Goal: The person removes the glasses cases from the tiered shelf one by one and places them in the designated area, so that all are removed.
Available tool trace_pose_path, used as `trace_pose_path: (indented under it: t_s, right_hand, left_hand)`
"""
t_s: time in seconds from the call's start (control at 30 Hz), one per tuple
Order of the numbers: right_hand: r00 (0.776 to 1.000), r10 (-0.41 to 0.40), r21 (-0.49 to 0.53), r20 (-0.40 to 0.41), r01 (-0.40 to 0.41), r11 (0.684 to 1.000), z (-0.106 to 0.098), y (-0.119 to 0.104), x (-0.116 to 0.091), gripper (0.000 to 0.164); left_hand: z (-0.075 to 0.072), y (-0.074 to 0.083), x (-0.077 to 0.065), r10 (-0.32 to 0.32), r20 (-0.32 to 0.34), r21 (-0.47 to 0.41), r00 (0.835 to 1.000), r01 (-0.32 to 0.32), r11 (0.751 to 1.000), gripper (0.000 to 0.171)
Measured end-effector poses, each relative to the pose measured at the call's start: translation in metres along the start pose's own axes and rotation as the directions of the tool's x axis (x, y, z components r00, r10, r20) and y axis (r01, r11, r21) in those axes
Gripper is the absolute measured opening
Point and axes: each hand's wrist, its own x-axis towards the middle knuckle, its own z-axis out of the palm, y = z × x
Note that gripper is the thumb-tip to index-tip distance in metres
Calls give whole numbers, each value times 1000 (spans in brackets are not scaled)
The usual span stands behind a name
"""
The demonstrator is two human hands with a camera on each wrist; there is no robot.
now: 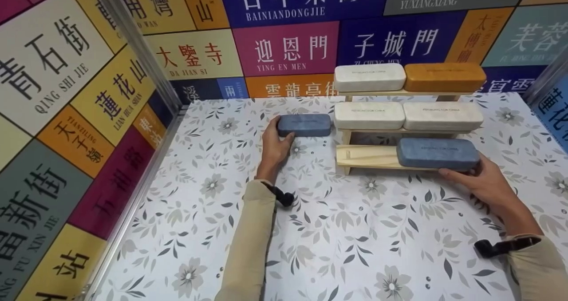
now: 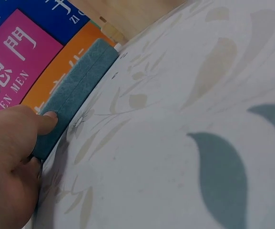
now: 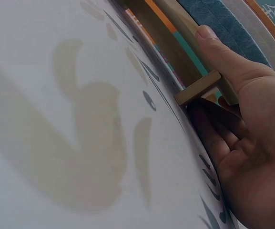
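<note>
My left hand [image 1: 274,143] grips the left end of a blue glasses case [image 1: 305,125], which lies left of a wooden tiered rack [image 1: 366,156]. In the left wrist view, the thumb presses the case's side [image 2: 77,86], along which a thin seam runs. My right hand [image 1: 490,183] is at the right end of the rack's lowest tier, beside a second blue glasses case [image 1: 437,153] standing there. The right wrist view has its thumb along the tier's wooden edge and its curled fingers [image 3: 218,131] below, by the rack's leg [image 3: 199,88].
Two white cases [image 1: 369,115] fill the middle tier. On the top tier sit a white case [image 1: 369,77] and an orange case [image 1: 445,77]. A floral cloth [image 1: 328,230] covers the table; printed panels [image 1: 286,48] rise behind and at the left.
</note>
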Motion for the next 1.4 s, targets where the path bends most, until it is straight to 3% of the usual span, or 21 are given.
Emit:
trace_pose_path:
  t_s: [0.3, 0.5, 0.67, 0.8, 1.0, 1.23, 1.4]
  right_hand:
    - [1000, 16, 8, 8, -16, 1000, 3, -2, -1, 79]
    - [999, 39, -5, 16, -38, 999, 4, -3, 0, 83]
    - [998, 48, -15, 29, -47, 999, 3, -3, 1, 86]
    - [997, 64, -25, 45, -63, 998, 1, -5, 2, 89]
    - [997, 66, -35, 38, -65, 997, 0, -5, 1, 87]
    - [1000, 2, 31, 7, -2, 1000, 1, -1, 0, 71]
    - [1000, 2, 26, 9, -2, 1000, 2, -1, 0, 73]
  left_hand:
    - [-2, 2, -5, -3, 2, 24, 1000, 3, 1000, 70]
    - [-3, 5, -9, 58, -72, -16, 996, -59, 998, 70]
    - [-5, 22, -13, 98, -150, -91, 984, -113, 989, 60]
    - [-8, 47, -18, 139, -188, -203, 972, -177, 963, 50]
    - [-16, 95, -27, 304, -197, -299, 932, -352, 887, 37]
    - [-9, 133, -44, 484, -149, -326, 863, -505, 800, 25]
    - [1, 144, -55, 544, -49, -316, 838, -530, 787, 23]
